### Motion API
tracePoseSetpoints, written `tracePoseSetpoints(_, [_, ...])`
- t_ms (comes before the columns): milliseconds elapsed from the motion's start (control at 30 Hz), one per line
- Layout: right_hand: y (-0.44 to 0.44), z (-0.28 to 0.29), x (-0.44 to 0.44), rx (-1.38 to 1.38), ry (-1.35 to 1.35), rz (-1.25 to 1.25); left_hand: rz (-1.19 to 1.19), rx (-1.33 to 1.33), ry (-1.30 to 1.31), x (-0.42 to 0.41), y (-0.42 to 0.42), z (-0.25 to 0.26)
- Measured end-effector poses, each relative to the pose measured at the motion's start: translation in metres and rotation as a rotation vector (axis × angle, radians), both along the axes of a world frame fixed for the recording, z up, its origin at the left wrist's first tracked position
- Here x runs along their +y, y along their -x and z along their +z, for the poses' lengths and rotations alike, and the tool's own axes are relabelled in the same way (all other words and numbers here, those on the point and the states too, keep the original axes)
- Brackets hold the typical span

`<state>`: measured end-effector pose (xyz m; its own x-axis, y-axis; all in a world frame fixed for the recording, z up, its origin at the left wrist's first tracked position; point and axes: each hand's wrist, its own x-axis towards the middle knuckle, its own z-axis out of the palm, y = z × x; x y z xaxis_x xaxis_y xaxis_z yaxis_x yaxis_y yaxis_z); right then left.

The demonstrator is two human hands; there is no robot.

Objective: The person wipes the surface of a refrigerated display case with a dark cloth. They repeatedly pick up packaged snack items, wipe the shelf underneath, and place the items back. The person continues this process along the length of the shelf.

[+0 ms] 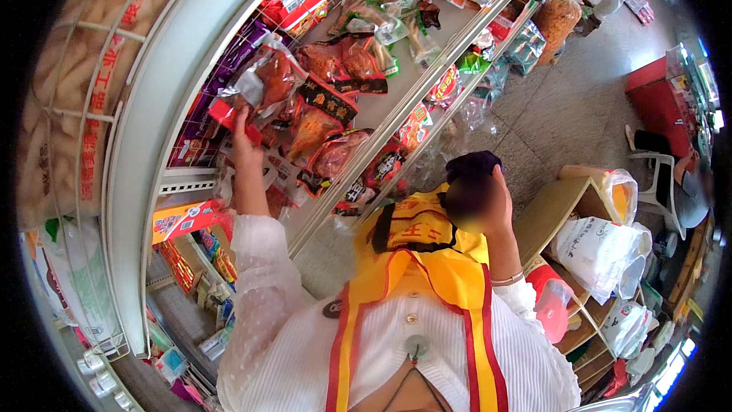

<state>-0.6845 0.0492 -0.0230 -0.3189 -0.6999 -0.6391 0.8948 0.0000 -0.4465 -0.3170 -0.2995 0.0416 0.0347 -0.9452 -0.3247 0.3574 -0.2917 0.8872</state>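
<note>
My left hand (247,146) reaches in over a store shelf (366,111) and grips the red end of a clear, sealed pack of brown cooked meat (271,80). Around it lie more sealed meat packs (314,134) with black and red labels. In front of my yellow, red-edged apron (477,292), my right hand (501,203) holds a dark purple, cloth-like bundle (472,169). Part of that bundle is blurred, so I cannot tell exactly what it is.
Green-edged snack packs (383,17) lie farther along the shelf, inside its metal front rail (400,120). A wire rack (86,114) stands at left. White plastic bags (595,252) sit on a wooden shelf unit at right. Beyond, a person (695,197) sits on a white chair (657,183).
</note>
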Motion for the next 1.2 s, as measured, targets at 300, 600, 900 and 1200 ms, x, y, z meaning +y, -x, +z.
tracePoseSetpoints(300, [0.059, 0.02, -0.005, -0.06, 0.036, -0.025, 0.096, 0.078, 0.269, 0.006, 0.023, 0.063])
tracePoseSetpoints(600, [0.115, 0.009, -0.025, 0.035, 0.035, 0.091, -0.068, 0.155, 0.329, -0.015, 0.118, 0.108])
tracePoseSetpoints(900, [0.149, 0.037, -0.026, -0.072, 0.076, -0.019, -0.33, 0.323, 0.006, -0.079, 0.272, 0.033])
tracePoseSetpoints(1200, [0.171, 0.027, -0.003, -0.119, 0.008, -0.125, -0.515, -0.258, 0.063, -0.048, 0.289, 0.059])
